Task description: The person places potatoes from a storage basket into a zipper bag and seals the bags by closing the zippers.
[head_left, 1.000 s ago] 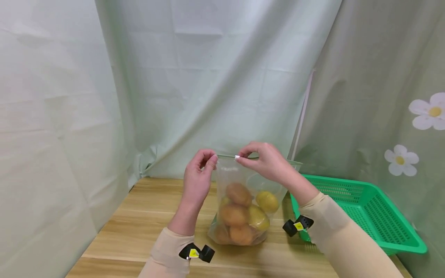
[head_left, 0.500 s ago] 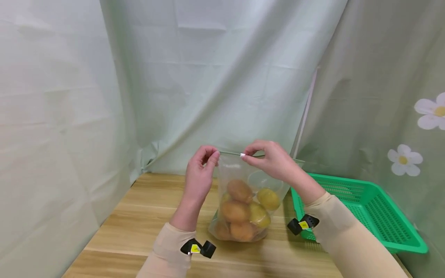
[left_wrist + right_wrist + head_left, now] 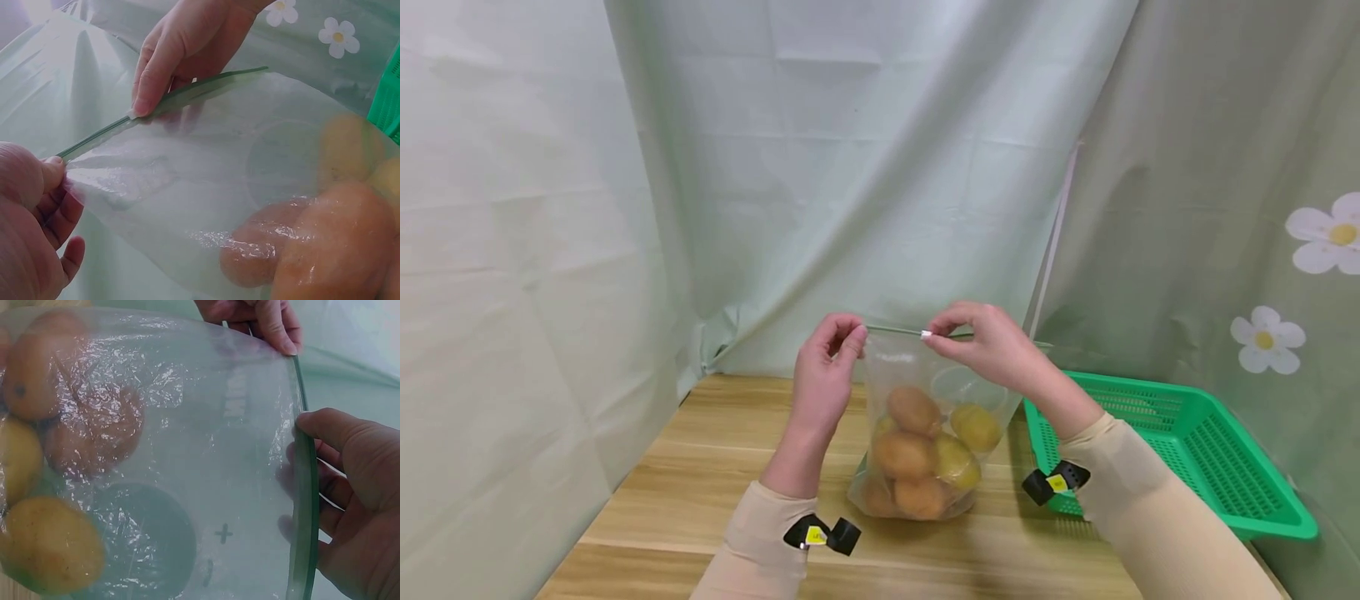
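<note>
Both hands (image 3: 823,375) (image 3: 992,346) pinch the bag's (image 3: 917,433) green top edge (image 3: 895,331).

clear zip bag (image 3: 917,375) upright on wooden table (image 3: 700,467), full of brown and yellow fruit (image 3: 917,454), green seal strip (image 3: 895,331) uppermost

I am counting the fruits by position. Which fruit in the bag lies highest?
The brown fruit at the top of the pile in the clear bag; the other brown ones and the yellow ones sit lower or beside it.
</note>
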`<state>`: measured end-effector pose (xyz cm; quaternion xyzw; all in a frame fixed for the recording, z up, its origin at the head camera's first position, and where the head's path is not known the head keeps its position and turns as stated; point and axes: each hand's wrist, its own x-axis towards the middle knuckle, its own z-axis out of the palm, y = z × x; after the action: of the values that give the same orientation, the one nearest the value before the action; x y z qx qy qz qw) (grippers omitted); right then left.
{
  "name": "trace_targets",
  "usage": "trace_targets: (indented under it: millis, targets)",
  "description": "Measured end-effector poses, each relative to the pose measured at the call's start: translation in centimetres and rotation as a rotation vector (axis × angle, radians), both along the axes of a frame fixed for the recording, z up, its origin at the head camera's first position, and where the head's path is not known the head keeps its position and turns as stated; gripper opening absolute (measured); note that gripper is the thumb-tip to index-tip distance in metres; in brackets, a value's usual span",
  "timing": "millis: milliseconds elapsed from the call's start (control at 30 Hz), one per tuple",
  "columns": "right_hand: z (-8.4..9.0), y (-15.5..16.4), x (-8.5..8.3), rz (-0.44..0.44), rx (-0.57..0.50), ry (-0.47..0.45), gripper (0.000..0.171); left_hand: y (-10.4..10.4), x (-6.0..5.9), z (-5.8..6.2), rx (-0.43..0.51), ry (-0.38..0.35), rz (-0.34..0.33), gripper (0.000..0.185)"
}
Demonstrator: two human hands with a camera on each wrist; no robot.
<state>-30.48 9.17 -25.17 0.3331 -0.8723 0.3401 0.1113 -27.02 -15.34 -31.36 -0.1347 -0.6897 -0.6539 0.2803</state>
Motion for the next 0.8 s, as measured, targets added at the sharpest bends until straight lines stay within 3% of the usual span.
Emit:
trace_targets:
  millis: [800]
  targets:
    - [-0.8,1.2,-0.3,0.008,-0.007,0.031,0.008,-0.5,0.1,-0.2,0.042,0.003,-0.012,0.011]
